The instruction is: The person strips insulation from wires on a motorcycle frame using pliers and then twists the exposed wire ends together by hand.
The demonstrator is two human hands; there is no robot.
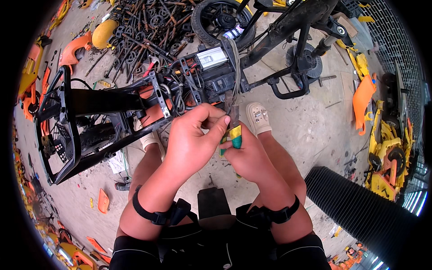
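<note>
While orange plastic body panels (74,50) lie scattered on the dusty concrete floor (310,130) at the far left, a stripped black metal scooter frame (90,117) lies on its side beside them, its rear rack end towards the left edge and its wired middle section reaching towards the centre. Behind the frame, near the top of the view, sits a heap of dark rusty metal rods and gears (148,27), with a yellow curved fender (103,33) just left of it.

Moving inward, the left hand (191,139) is curled, its thumb and forefinger pressed together on a bundle of grey wires (234,76) that hangs down from the frame's silver controller box (211,56). A black strap wraps the left wrist. Just beside it, touching it, the right hand (249,157) is closed around a small yellow-and-green roll of tape (236,136), pinching it between thumb and fingers right at the lower end of the wires. Both hands meet above the person's bare knees, in front of the frame's middle. A beige perforated clog (257,118) shows just beyond the right hand, on the floor.

Further right, a black wheel with a tyre (220,18) stands at the top, joined to a black tubular bicycle-like frame (292,27). A black ribbed corrugated pipe (360,207) lies at the lower right, and yellow and orange plastic parts (382,153) pile along the right edge.
</note>
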